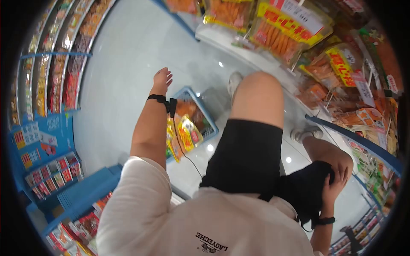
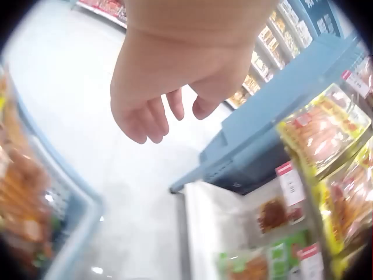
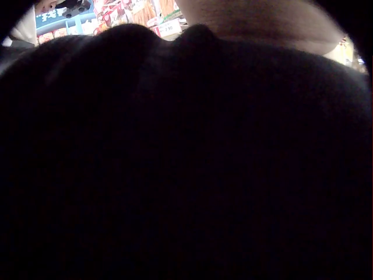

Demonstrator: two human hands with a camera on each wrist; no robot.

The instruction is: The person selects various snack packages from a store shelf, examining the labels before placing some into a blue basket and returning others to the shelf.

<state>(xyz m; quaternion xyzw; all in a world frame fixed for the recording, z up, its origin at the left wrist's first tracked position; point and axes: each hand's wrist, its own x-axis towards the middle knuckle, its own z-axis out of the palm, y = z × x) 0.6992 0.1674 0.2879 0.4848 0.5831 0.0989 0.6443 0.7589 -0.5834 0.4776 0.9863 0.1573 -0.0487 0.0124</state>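
Note:
My left hand (image 1: 162, 80) reaches out over the floor beside a blue shopping basket (image 1: 208, 112), its fingers loosely bent and holding nothing. The left wrist view shows the same hand (image 2: 169, 87) hanging above the pale floor, with the basket's rim (image 2: 87, 210) at lower left. Yellow-and-red snack packs (image 1: 188, 133) and other orange-brown packs lie in the basket, partly hidden by the left forearm. On the right thigh near the knee rests my right hand (image 1: 336, 184), fingers spread over the skin and the black shorts. Dark cloth fills most of the right wrist view.
Packaged snacks (image 1: 282, 36) with price tags hang and lie on a display along the upper right. Shelves of small packs (image 1: 55, 59) stand at far left, near a blue stand (image 1: 49, 132). In the left wrist view, a blue bin (image 2: 262, 116) adjoins a white-edged shelf (image 2: 207, 216).

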